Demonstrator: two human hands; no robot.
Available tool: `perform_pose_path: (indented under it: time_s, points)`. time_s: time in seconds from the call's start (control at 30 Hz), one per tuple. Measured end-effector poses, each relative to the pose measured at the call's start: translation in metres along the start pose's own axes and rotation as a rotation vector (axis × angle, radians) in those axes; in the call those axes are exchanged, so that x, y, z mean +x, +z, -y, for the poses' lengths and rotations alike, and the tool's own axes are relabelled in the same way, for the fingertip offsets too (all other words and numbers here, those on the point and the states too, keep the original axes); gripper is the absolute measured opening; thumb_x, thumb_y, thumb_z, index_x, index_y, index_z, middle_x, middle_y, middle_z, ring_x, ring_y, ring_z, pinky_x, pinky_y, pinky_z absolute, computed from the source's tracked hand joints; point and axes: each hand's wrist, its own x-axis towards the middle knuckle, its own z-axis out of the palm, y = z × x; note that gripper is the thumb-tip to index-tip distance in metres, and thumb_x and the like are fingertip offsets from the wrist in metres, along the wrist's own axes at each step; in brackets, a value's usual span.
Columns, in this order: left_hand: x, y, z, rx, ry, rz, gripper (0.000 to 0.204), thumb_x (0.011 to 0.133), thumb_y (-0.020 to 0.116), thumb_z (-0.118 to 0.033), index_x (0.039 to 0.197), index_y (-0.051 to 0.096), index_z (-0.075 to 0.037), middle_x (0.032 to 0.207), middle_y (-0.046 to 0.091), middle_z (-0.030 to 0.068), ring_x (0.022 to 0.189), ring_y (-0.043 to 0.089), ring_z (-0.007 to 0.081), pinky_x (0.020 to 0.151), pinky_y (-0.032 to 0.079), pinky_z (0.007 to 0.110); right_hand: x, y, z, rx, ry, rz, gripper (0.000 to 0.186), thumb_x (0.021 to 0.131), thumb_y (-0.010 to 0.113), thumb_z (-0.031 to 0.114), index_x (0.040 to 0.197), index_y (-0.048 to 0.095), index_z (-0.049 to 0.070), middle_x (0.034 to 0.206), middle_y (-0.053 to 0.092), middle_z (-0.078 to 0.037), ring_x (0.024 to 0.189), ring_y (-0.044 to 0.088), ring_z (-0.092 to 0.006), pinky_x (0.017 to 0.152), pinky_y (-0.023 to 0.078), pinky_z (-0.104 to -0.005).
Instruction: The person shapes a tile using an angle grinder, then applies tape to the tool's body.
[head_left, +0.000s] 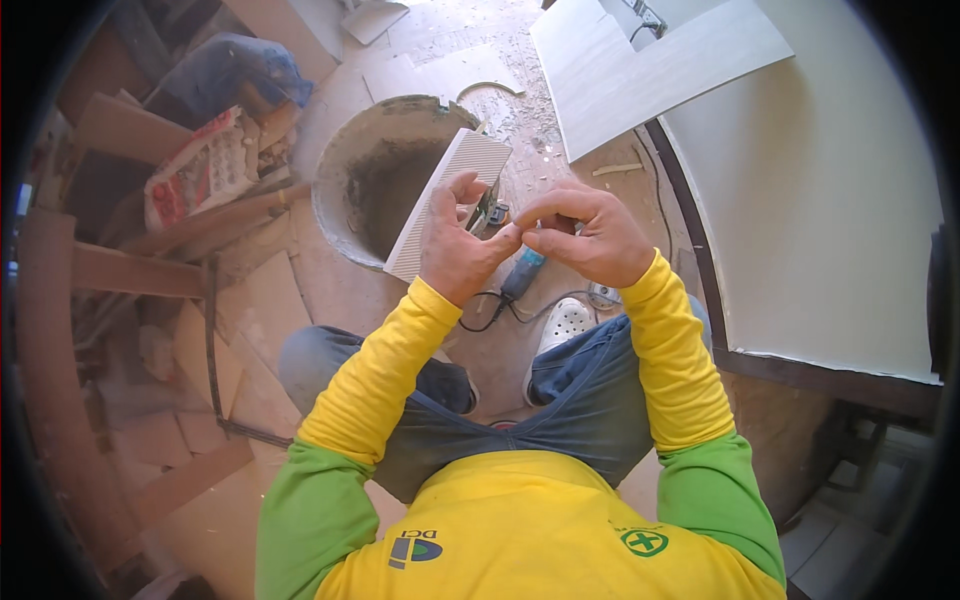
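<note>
**Bare left hand (458,245) and bare right hand (595,235) meet at the fingertips beside a pale rectangular plate with fine parallel ribs (475,155)**

The left hand's thumb reaches toward the right hand, while its curled fingers stand apart from the thumb, overlapping the ribbed plate. Whether they touch the plate cannot be told. The right hand's thumb and forefinger come close together near the left thumb; whether something small is pinched there is unclear.

The plate lies tilted across the view of a round grey bucket with a crusted inner wall (338,165); whether it leans on the rim cannot be made out. Just below the hands, a blue-and-dark power tool (520,275) with a black cord (488,318) lies on the dusty tan floor (350,300), near a white perforated clog (566,322).

Yellow sleeves (385,360) cover the forearms, above legs in blue jeans (600,375). A large white notched panel (640,85) stands at upper right; a red-and-white sack (205,172) and crumpled blue plastic (225,75) lie at upper left.
</note>
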Motion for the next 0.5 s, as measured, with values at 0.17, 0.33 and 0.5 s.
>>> perform_pose_path:
  time_s: [0.17,0.33,0.5]
  points:
    - [0.002,0.001,0.000,0.096,0.061,-0.035,0.082,0.067,0.093,-0.030,0.135,0.050,-0.008,0.118,0.060,0.0118,0.109,0.059,0.0270,0.094,0.049,0.039,0.005,0.006,-0.006,-0.091,-0.027,0.036,0.015,0.085,0.075,0.008,0.100,0.077,0.006,0.085,0.064,-0.004,0.074,0.057,-0.0129,0.066,0.046,-0.0273]
    - [0.002,0.003,0.000,0.156,0.115,-0.030,0.081,0.067,0.092,-0.028,0.134,0.051,-0.006,0.116,0.061,0.0126,0.108,0.060,0.0284,0.094,0.049,0.039,0.006,0.011,-0.012,-0.158,-0.105,0.041,0.011,0.085,0.073,0.003,0.096,0.074,0.005,0.084,0.064,-0.005,0.073,0.057,-0.0154,0.067,0.046,-0.0287]
    - [0.000,0.006,0.002,0.164,0.126,-0.004,0.081,0.068,0.092,-0.026,0.133,0.051,-0.004,0.117,0.061,0.0129,0.107,0.060,0.0270,0.094,0.049,0.039,0.005,0.011,-0.011,-0.213,-0.075,0.080,0.007,0.091,0.068,0.004,0.098,0.067,0.003,0.087,0.063,-0.004,0.078,0.058,-0.0135,0.072,0.048,-0.0261]
